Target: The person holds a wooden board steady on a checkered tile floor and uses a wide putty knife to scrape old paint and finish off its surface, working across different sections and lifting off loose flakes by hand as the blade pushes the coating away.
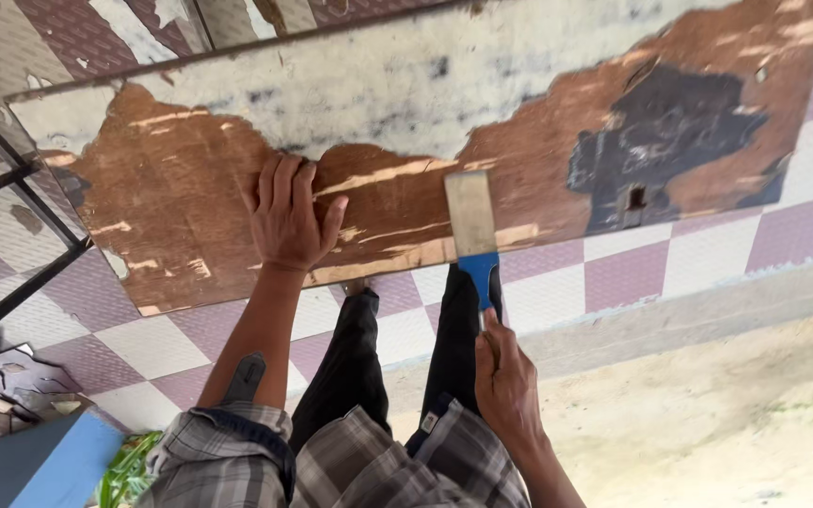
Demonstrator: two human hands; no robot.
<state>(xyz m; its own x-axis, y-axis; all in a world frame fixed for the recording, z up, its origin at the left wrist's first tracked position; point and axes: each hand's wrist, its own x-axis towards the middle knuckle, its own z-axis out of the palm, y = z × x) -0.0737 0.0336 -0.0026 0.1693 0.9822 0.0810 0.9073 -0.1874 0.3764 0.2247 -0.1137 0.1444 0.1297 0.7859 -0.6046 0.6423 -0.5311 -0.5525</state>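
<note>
A long wooden board [190, 198] lies across a checkered tile floor, its brown wood bared in places and pale old coating [406, 85] covering the far part. My left hand [286, 214] presses flat on the board, fingers spread, at the coating's ragged edge. My right hand [505, 381] grips the blue handle of a scraper [472, 230], whose wide metal blade rests on the bare wood near the board's near edge. A dark patch [665, 136] marks the board's right end. My black-trousered legs stand below the board.
Purple and white floor tiles [632, 273] run under the board, ending at a concrete step [708, 320] and sandy ground [708, 423]. A black metal frame [11, 226] stands at left. A blue box [49, 466] and green leaves sit at bottom left.
</note>
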